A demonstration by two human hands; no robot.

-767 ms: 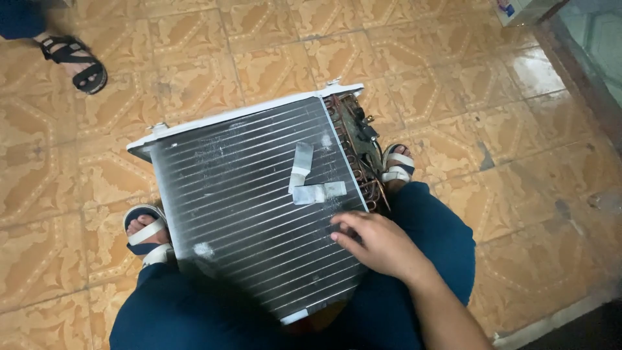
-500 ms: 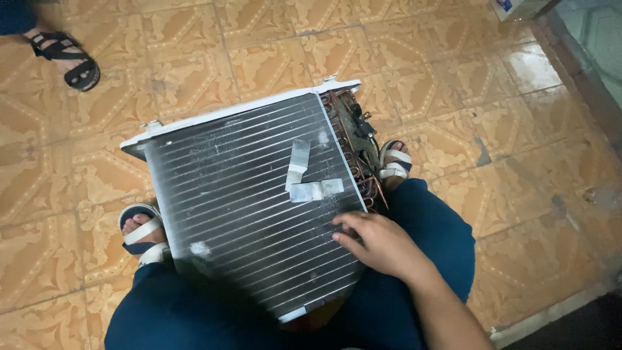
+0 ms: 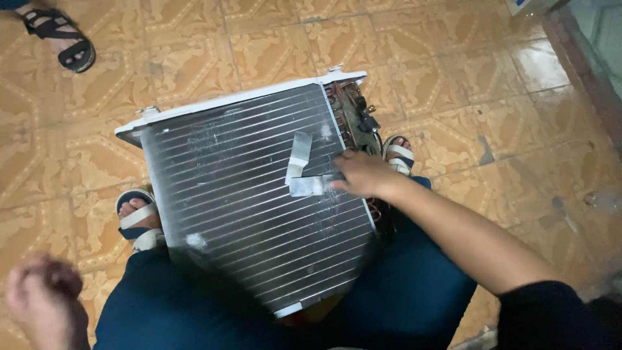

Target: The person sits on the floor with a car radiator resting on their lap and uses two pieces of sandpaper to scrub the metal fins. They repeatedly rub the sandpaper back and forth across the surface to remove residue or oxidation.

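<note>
A finned metal coil unit (image 3: 246, 207) with a white frame leans on my knees, its top edge resting toward the tiled floor. Two strips of silver tape (image 3: 299, 170) cross on its fins. My right hand (image 3: 363, 174) lies on the right end of the lower tape strip, fingertips pressed on it, next to the copper tubing (image 3: 353, 116) at the unit's right side. My left hand (image 3: 42, 299) hovers at the lower left, off the unit, fingers curled in with nothing seen in them; it is blurred.
Patterned orange floor tiles (image 3: 453, 71) surround me. My sandalled feet (image 3: 137, 217) (image 3: 398, 154) flank the unit. Another person's foot in a black sandal (image 3: 61, 39) stands at the top left. A dark threshold (image 3: 583, 71) runs along the right.
My right hand moved up from the lower right of the fins onto the tape. My left hand came into view at the lower left. The view shifted slightly.
</note>
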